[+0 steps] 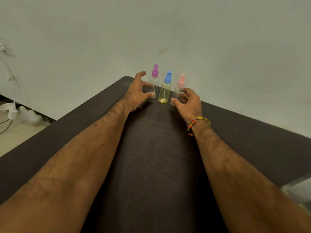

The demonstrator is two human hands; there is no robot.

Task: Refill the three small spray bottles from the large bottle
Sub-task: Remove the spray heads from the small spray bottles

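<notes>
Three small spray bottles stand upright in a row at the far end of the dark table (pixel 159 157): a clear one with a purple cap (pixel 154 76), a yellow-tinted one with a blue cap (pixel 165 91), and a clear one with a pink cap (pixel 179 86). My left hand (pixel 137 93) is spread open just left of the purple-capped bottle, its thumb and a finger at the bottle's body. My right hand (pixel 189 102) is open at the pink-capped bottle, fingertips on both sides of its base. No large bottle is in view.
A pale wall rises right behind the bottles. On the floor to the left lie white containers (pixel 28 115), a bowl (pixel 5 107) and a dark cable. The table's left edge runs diagonally. A pale object (pixel 297 190) shows at the lower right.
</notes>
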